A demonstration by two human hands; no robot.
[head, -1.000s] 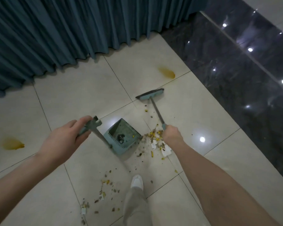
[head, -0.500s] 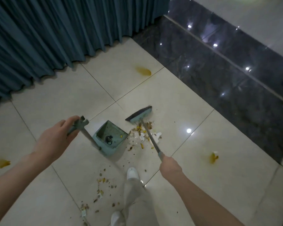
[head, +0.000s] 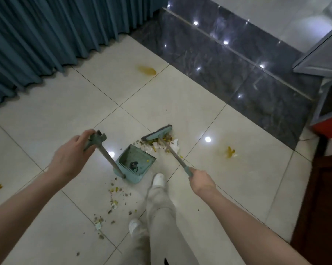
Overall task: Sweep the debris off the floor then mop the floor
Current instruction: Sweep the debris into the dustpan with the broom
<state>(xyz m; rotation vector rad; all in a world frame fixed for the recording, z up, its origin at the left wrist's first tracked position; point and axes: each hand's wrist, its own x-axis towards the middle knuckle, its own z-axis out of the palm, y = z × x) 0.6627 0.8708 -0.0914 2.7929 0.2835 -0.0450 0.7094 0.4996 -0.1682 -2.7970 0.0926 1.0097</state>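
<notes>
gripping broom [head: 175, 155], right hand [head: 200, 181] fingers hidden, debris [head: 161, 143] blurred

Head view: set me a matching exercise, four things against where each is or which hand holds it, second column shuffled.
Things:
1. broom
2. dustpan
3. curtain
4. dark tiles

Places:
A. hangs along the top left
B. handle gripped by the left hand
C. handle gripped by the right hand
D. strip at the top right, reflecting lights

Pairs: 1-C, 2-B, 3-A, 4-D.
</notes>
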